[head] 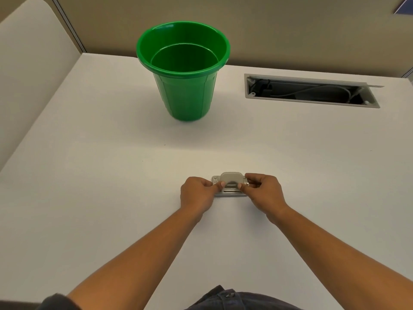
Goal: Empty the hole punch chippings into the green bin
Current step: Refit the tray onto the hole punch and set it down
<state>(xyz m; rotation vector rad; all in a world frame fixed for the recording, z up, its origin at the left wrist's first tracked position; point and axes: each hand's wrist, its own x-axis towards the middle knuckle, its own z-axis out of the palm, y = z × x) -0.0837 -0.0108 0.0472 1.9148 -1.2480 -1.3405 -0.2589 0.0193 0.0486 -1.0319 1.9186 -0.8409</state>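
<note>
A small silver metal hole punch (230, 180) rests on the white desk in front of me. My left hand (197, 194) grips its left end, thumb and fingers closed around it. My right hand (263, 190) holds its right end the same way. The green bin (183, 70), a tall plastic bucket with an open top, stands upright on the desk well beyond the punch and a little to the left. Its inside looks empty.
The white desk (111, 175) stretches wide around the punch. An open cable slot (310, 91) with wires inside lies at the back right. Beige partition walls (290, 30) close off the back and the left side.
</note>
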